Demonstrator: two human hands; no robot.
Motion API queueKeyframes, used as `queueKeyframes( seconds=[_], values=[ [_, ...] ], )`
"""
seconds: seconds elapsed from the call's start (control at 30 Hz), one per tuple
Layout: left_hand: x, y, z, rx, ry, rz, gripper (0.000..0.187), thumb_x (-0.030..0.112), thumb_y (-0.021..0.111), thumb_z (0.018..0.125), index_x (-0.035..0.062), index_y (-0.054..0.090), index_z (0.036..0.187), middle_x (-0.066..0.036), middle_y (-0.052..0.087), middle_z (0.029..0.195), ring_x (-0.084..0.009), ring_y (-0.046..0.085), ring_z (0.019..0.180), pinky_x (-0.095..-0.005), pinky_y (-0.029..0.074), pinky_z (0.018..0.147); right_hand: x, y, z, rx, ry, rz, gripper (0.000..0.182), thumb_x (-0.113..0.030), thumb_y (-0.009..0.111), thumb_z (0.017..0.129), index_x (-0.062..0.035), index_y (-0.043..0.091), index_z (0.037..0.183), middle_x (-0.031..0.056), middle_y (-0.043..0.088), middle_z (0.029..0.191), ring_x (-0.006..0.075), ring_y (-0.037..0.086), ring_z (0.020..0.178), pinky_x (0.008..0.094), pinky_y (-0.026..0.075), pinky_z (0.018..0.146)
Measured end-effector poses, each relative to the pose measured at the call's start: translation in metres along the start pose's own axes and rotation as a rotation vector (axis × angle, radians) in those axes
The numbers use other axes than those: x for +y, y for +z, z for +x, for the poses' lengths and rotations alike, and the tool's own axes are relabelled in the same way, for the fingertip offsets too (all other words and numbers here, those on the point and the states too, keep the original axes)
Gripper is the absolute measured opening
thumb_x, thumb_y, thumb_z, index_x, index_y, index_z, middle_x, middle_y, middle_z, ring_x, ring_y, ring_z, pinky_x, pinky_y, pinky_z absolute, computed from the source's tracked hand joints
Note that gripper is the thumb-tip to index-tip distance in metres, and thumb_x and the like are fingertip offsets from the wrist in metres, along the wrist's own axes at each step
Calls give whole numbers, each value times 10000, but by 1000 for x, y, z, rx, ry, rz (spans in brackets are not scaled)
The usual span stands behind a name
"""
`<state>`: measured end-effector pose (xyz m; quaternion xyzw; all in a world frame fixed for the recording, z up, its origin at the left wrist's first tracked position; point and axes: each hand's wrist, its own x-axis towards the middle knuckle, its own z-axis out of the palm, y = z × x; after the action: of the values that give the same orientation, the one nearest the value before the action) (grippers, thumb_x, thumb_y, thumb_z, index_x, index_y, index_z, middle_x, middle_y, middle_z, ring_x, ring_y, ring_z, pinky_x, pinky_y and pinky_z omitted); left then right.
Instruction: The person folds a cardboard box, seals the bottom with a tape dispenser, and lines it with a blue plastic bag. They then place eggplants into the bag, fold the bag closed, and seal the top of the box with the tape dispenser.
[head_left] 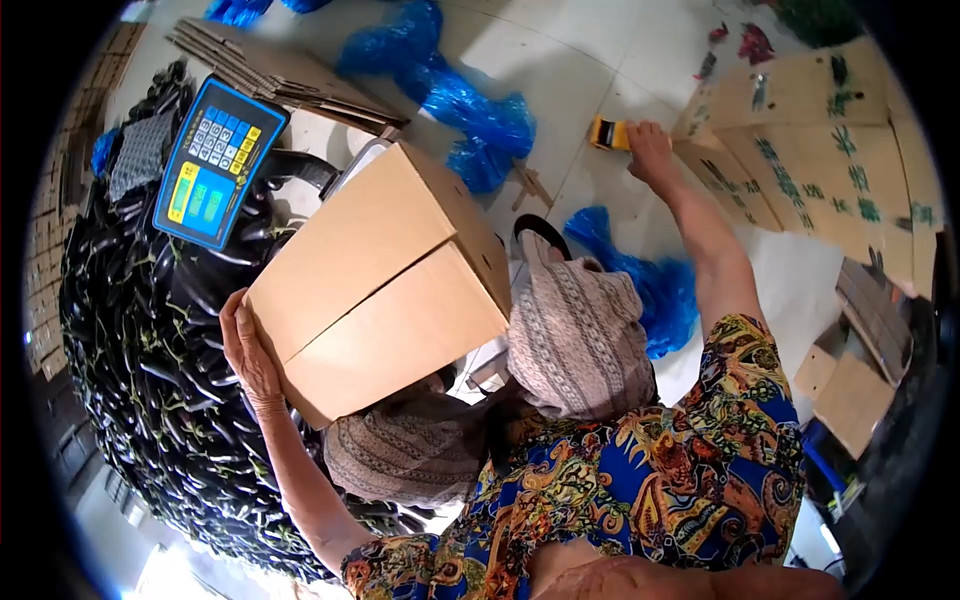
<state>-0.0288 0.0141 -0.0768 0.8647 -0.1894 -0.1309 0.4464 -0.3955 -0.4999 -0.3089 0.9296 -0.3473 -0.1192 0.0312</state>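
The left hand [252,362] lies against the left end of a cardboard box [355,270], fingers extended along its side and thumb near the top edge, steadying it without wrapping around it. The right hand [652,155], on an outstretched arm, has its fingers curled on the right end of a yellow-and-black tool [610,134] that resembles a tape dispenser. The tool's long axis runs roughly left to right, its dark end pointing left; whether it touches the floor [580,60] cannot be told.

The box sits in front of the person's knees, slightly left of centre. Its long axis slants from lower left to upper right, and the dark seam between its two closed flaps follows that line. The cardboard is smooth, tan and matt, with crisp square edges.

To the left, glossy dark purple eggplants [150,400] form a broad heap. Above them tilts a blue-framed plastic scale display [215,165] with square keys. Flattened cardboard sheets [280,75] are stacked behind, near crinkled, shiny blue plastic film [430,85] on pale, smooth tiles. At right stand large cartons [820,150] with green printing. The person wears striped, knitted-looking trousers [580,340] and a swirling, multicoloured shirt [650,490].
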Motion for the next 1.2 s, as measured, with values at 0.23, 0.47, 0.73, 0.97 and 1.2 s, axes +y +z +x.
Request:
queueKeyframes(
  seconds=[0.23, 0.47, 0.73, 0.97, 1.2],
  values=[
    [3, 0, -3, 37, 87, 84, 353, 303, 452, 1018, 12, 607, 1146, -72, 623, 1051, -161, 555, 982, -278, 415, 910, -18, 11, -20, -175, 348, 284, 430, -147, 713, 708, -32, 527, 1078, 194, 637, 926, 336, 631, 816, 424, 506, 739],
    [11, 4, -5, 14, 60, -4, 317, 263, 456, 1020, 16, 596, 1161, -46, 620, 1045, -123, 548, 974, -248, 414, 896, -50, -127, -37, -210, 230, 1554, 540, -279, 809, 713, -67, 539, 1130, -12, 545, 921, 119, 504, 844, 277, 418, 766],
    [0, 23, -4, 14, 152, -106, 253, 165, 491, 974, 19, 607, 1145, -120, 642, 1062, -208, 603, 1003, -289, 445, 919, -163, -311, -71, -64, -460, 1676, 576, -154, 760, 816, -23, 454, 1286, 34, 587, 1076, 128, 565, 960, 272, 466, 856],
    [-9, 41, -2, 108, 331, -70, 223, 187, 507, 944, 51, 629, 1071, -180, 624, 986, -354, 595, 942, -387, 476, 847, -246, -349, -94, 106, -898, 1132, 606, -191, 834, 726, 15, 476, 1170, 132, 645, 1077, 199, 641, 956, 322, 535, 826],
    [-5, 44, -8, 221, 440, -21, 258, 239, 503, 969, 45, 631, 1080, -171, 627, 984, -338, 605, 955, -393, 478, 825, -280, -329, -82, 13, -990, 892, 679, -304, 846, 707, 12, 446, 1155, 174, 645, 960, 337, 655, 829, 387, 536, 748]
  ],
)
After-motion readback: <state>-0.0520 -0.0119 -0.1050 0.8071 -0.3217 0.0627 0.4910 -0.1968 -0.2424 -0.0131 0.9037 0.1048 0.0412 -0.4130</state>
